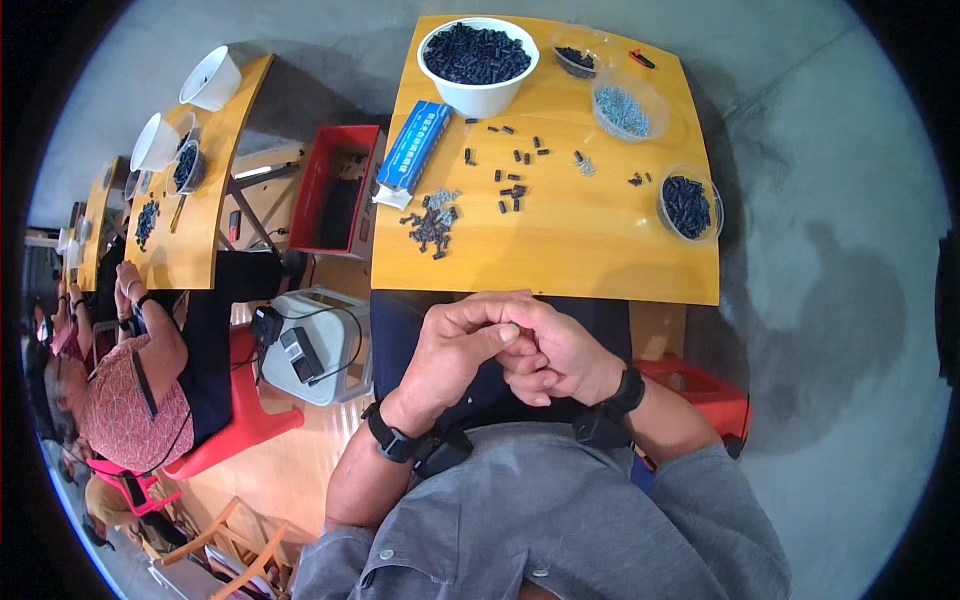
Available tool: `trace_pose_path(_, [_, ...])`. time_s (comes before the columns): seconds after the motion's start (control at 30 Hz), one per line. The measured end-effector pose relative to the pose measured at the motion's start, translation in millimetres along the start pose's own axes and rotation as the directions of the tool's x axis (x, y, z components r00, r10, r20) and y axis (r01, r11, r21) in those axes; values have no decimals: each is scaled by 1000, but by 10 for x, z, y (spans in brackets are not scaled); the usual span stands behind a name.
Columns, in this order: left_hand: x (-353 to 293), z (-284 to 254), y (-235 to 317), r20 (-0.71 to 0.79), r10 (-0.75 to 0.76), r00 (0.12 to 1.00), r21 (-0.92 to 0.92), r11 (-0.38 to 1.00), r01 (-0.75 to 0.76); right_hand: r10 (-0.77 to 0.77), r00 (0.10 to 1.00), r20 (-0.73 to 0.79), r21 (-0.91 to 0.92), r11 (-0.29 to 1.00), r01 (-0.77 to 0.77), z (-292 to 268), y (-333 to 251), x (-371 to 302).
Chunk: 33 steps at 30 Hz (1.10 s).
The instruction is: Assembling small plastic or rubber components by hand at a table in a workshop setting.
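Note:
My left hand (pixel 447 348) and my right hand (pixel 572 352) meet in front of my body, just off the near edge of the wooden table (pixel 560 270). Their fingers are closed and pressed together. A tiny dark bit shows at the fingertips, mostly hidden and too small to name. On the table beyond lie scattered short black cylindrical pieces (pixel 518 190). Toward the left is a heap of small dark parts (pixel 430 235), with silvery screws (pixel 440 198) beside it. A few more screws (pixel 584 163) lie right of the middle.
A white bowl (pixel 478 98) heaped with black pieces stands at the back, near a blue box (pixel 413 150). Clear tubs hold silvery screws (pixel 622 110), black pieces (pixel 688 206) and small dark parts (pixel 575 60). Left are a red crate (pixel 374 190), a grey stool (pixel 335 345) and a seated person (pixel 135 400).

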<state>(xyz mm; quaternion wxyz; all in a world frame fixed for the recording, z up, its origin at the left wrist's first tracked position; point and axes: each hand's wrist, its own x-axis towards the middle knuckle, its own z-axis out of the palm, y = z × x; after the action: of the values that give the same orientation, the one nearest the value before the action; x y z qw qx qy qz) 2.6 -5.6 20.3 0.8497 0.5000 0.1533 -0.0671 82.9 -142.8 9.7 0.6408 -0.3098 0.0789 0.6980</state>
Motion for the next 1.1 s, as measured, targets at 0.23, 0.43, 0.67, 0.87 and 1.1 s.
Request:
trace_pose_path(0.23, [9,-149,-125,-32,-25,999,33,999,26,-82,996,-42,134,987,87,28,174,121])
trace_pose_path(0.43, [172,18,-150,36,-157,987,-139,977,160,-306,919,-250,-206,944,258,-62,-127,-160])
trace_pose_path(0.67, [358,-356,-480,-233,2,972,168,985,38,-980,183,-76,-969,29,-245,-972,-1104,-851])
trace_pose_path(0.87, [557,-475,-420,-239,-91,967,177,975,135,-971,179,-156,-740,-5,-672,-1292,-1381,-1007])
trace_pose_path(1.1, [803,-688,-668,-257,17,966,314,947,67,-949,189,251,-869,-307,-389,-1343,-1387,-517])
